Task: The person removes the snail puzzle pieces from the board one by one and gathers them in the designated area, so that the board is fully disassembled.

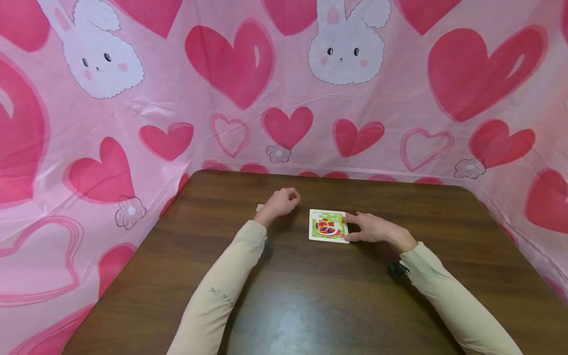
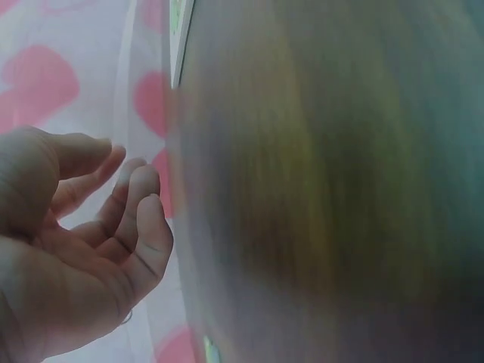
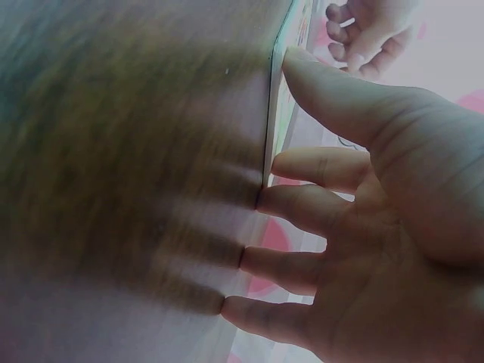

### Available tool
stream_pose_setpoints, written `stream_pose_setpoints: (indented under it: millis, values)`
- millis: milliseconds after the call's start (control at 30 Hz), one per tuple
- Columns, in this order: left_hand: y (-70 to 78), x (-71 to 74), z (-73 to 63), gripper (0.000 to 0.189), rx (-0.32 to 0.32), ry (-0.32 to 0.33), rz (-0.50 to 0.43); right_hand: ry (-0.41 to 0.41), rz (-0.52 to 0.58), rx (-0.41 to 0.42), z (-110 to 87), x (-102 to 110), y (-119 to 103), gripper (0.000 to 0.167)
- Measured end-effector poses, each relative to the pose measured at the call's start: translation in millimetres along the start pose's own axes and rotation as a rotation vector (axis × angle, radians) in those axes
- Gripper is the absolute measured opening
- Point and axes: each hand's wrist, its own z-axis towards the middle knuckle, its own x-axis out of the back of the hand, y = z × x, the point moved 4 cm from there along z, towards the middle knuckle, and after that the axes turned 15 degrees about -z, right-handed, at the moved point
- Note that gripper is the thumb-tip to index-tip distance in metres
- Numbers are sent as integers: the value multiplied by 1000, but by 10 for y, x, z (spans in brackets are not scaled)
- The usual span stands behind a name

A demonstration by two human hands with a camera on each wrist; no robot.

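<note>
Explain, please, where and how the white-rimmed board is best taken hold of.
Probably by opposite sides of its white rim, coming from left and right: the slim board lies flat on the table, so edges offer grip. The right hand touches the right side; the left side is free.

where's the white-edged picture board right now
In the head view, the picture board lies just right of centre on the brown table, the right hand touching its right edge.

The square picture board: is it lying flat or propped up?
Lying flat: in the head view, the picture board rests face up on the table; the left wrist view shows it nearly edge-on.
</note>
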Motion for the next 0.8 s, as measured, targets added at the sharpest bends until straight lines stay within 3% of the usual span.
stream_pose_setpoints:
  millis: [267,800]
  values:
    - [63,-155,17,16,-53,-47,-20,17,-4,31,-2,7,-6,68]
    - [239,-487,72,16,-67,-152,-6,12,17,37,-18,31,-31,68]
